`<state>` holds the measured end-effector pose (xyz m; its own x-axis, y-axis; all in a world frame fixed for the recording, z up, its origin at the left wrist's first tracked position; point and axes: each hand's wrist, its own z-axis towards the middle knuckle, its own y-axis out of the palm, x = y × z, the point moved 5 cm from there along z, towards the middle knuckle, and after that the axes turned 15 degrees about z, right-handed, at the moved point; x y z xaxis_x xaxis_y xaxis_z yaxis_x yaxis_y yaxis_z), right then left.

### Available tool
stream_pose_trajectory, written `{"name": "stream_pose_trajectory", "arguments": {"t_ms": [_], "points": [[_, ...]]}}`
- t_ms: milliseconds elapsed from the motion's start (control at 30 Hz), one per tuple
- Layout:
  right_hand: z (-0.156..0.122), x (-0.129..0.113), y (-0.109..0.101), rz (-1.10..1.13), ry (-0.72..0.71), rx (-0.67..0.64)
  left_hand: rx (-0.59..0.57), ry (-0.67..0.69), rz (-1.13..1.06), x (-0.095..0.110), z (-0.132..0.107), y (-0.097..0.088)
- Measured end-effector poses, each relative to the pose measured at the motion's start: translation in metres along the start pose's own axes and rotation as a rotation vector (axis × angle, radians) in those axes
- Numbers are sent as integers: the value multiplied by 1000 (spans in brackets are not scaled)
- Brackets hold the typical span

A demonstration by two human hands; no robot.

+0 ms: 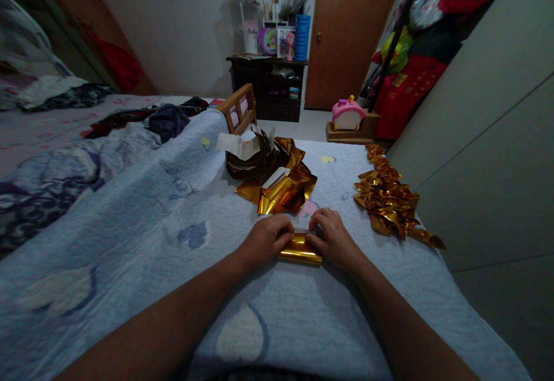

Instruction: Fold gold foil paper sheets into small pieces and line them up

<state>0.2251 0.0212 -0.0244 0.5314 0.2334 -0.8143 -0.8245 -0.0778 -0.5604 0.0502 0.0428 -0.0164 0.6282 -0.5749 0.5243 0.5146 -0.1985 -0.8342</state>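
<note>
Between my two hands, low over the blue bedspread (208,306), lies a small sheet of gold foil paper (300,249) with its near edge rolled or folded. My left hand (272,235) pinches its left side, thumb on top. On the right side, my right hand (332,236) grips it with curled fingers. A pale strip shows along the far edge between the fingertips. Just beyond sit loose gold foil sheets (288,191) beside a dark, ring-shaped bundle of paper (249,164) with white pieces on it. A pile of folded gold foil pieces (387,196) rests to the right.
A wooden bed rail (240,109) stands behind the bundle. Crumpled bedding and clothes (167,121) cover the left side. A pale cabinet (489,156) borders the bed on the right. Past the bed are a pink toy (348,114), a dark shelf unit (268,89) and a brown door (346,34).
</note>
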Motion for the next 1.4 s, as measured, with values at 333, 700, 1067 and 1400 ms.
{"name": "stream_pose_trajectory", "arguments": {"t_ms": [333, 700, 1067, 1400], "points": [[-3, 0, 0, 643, 230, -70, 159, -99, -238, -2, -4, -10], [-3, 0, -1, 643, 248, -54, 230, -46, -252, 0, -7, -12], [-5, 0, -1, 731, 299, -2, 166, -144, -355, -3, -5, -7], [-4, -1, -2, 764, 291, -1, 27, -236, -516, -10, -4, 3]]}}
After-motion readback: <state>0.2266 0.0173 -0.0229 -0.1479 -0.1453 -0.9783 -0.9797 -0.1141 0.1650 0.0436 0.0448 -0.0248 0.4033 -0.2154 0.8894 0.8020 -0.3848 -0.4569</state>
